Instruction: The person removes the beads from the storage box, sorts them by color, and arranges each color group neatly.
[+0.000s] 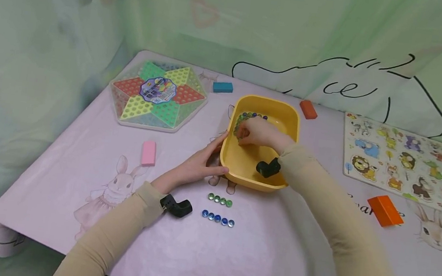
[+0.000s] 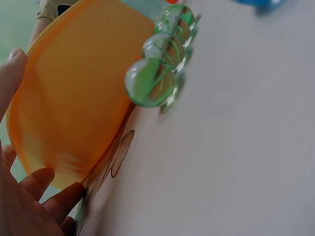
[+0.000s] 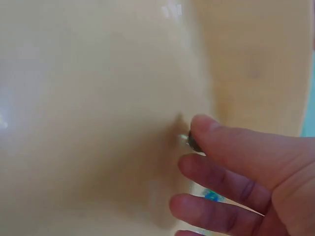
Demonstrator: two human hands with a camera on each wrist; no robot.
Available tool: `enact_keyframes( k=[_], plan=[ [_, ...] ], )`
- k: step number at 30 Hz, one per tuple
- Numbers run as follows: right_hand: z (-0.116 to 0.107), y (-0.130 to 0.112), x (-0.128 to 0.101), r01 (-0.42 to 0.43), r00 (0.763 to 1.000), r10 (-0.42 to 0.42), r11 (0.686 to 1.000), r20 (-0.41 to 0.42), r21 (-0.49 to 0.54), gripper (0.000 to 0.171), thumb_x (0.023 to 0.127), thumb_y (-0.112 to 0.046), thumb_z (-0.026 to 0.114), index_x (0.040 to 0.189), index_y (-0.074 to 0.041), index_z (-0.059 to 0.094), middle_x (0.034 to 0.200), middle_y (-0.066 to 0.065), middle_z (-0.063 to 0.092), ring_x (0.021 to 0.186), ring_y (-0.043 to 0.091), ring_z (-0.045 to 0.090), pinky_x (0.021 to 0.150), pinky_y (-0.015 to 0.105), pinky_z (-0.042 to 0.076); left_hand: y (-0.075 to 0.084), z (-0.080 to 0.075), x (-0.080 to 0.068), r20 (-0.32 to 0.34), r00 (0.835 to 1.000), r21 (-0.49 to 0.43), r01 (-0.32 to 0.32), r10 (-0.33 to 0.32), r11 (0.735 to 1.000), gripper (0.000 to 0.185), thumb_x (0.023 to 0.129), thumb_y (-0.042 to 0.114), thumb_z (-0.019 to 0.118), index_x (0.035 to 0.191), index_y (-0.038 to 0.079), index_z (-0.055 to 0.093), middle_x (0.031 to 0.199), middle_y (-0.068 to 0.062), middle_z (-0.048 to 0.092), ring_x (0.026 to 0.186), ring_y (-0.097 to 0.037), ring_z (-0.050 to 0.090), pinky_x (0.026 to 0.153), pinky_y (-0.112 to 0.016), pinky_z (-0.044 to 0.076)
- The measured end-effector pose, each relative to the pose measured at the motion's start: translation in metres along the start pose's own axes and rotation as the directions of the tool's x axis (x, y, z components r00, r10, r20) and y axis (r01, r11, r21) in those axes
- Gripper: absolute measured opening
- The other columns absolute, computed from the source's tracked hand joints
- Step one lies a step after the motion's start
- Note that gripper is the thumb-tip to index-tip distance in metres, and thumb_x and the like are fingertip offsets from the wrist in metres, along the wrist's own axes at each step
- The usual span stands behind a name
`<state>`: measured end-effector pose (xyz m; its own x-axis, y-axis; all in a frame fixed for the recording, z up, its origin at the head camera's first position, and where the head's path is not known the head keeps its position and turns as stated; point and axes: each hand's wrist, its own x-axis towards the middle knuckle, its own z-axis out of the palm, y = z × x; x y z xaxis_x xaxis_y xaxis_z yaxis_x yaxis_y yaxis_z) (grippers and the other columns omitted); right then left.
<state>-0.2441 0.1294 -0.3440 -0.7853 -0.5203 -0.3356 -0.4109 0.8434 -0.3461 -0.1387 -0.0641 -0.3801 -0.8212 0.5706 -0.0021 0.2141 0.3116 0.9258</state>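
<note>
The right hand [image 1: 255, 132] reaches into the yellow tub [image 1: 270, 186], fingers curled among the marbles [image 1: 248, 116] heaped at its far left corner; whether it already pinches one I cannot tell, though the right wrist view shows something dark at a fingertip. The left hand [image 1: 201, 163] rests with straight fingers on the tub's left wall, steadying it. To do this well, I judge it best to keep that brace firm, pinch a single marble between thumb and forefinger, and lift straight up, clear of the green row [image 1: 220, 199] and blue row [image 1: 217, 218] on the table [image 1: 273, 255].

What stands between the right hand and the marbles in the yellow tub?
Nothing visible. The right hand is already inside the tub, its fingers among the marbles at the far left corner. The left hand rests on the tub's outer left wall, clear of the marbles.
</note>
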Motion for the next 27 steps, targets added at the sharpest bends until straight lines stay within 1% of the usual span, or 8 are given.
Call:
enact_keyframes(
  k=[5,9,13,17,20,24,27],
  plan=[
    [-0.01,-0.006,-0.01,0.009,1.0,-0.009,1.0,0.016,-0.015,0.019,0.083,-0.019,0.069,0.096,-0.006,0.067,0.089,0.007,0.062,0.079,0.02,0.052,0.072,0.028,0.046,0.0,0.0,0.0,0.0,1.0,-0.001,0.004,-0.004,1.0,0.084,0.089,0.018,0.061,0.15,0.016,0.003,0.153,-0.013,0.021,0.141,-0.025,0.02,0.114,-0.044,0.016],
    [-0.022,-0.016,-0.025,0.056,0.998,-0.057,0.998,0.035,0.004,0.017,0.085,-0.017,0.067,0.099,-0.006,0.067,0.089,0.007,0.061,0.078,0.02,0.054,0.07,0.028,0.048,0.0,-0.001,0.0,0.001,1.0,0.005,0.004,-0.004,1.0,0.084,0.089,0.019,0.06,0.15,0.017,0.003,0.153,-0.013,0.022,0.14,-0.025,0.022,0.114,-0.044,0.017],
    [-0.028,-0.025,-0.041,0.117,0.992,-0.118,0.993,0.041,0.028,0.016,0.085,-0.018,0.067,0.098,-0.008,0.067,0.085,0.005,0.062,0.075,0.018,0.054,0.068,0.027,0.047,-0.002,-0.001,0.001,0.003,1.0,0.002,-0.01,0.01,1.0,0.084,0.089,0.019,0.061,0.15,0.016,0.003,0.152,-0.012,0.023,0.14,-0.025,0.022,0.114,-0.045,0.016],
    [-0.03,-0.032,-0.059,0.173,0.984,-0.175,0.983,0.041,0.057,0.016,0.085,-0.022,0.068,0.097,-0.012,0.067,0.082,0.001,0.061,0.076,0.016,0.052,0.067,0.026,0.044,-0.019,0.002,0.007,-0.011,1.0,0.016,-0.012,0.012,1.0,0.086,0.088,0.022,0.062,0.15,0.024,0.003,0.152,-0.007,0.024,0.141,-0.022,0.021,0.114,-0.044,0.016],
    [-0.028,-0.036,-0.073,0.234,0.971,-0.238,0.967,0.036,0.099,0.017,0.084,-0.023,0.068,0.097,-0.013,0.067,0.081,-0.001,0.061,0.078,0.015,0.052,0.07,0.026,0.045,-0.033,0.004,0.012,-0.025,1.0,0.027,-0.011,0.012,1.0,0.087,0.088,0.025,0.063,0.149,0.033,0.002,0.152,-0.002,0.026,0.141,-0.018,0.02,0.114,-0.043,0.016],
    [-0.018,-0.039,-0.093,0.326,0.943,-0.333,0.93,0.016,0.169,0.016,0.083,-0.02,0.069,0.096,-0.013,0.067,0.079,-0.004,0.06,0.076,0.013,0.052,0.068,0.024,0.046,-0.037,0.004,0.013,-0.028,0.999,0.01,-0.031,0.031,0.999,0.086,0.087,0.029,0.063,0.147,0.038,0.002,0.151,-0.001,0.028,0.14,-0.016,0.02,0.114,-0.044,0.016],
    [-0.007,-0.041,-0.108,0.366,0.927,-0.374,0.906,0.0,0.215,0.014,0.082,-0.019,0.07,0.095,-0.014,0.066,0.076,-0.007,0.058,0.073,0.011,0.052,0.065,0.024,0.046,-0.037,0.004,0.013,-0.026,0.999,-0.005,-0.045,0.045,0.999,0.087,0.086,0.03,0.063,0.147,0.038,0.002,0.151,-0.003,0.029,0.14,-0.017,0.022,0.114,-0.044,0.016]
  ],
)
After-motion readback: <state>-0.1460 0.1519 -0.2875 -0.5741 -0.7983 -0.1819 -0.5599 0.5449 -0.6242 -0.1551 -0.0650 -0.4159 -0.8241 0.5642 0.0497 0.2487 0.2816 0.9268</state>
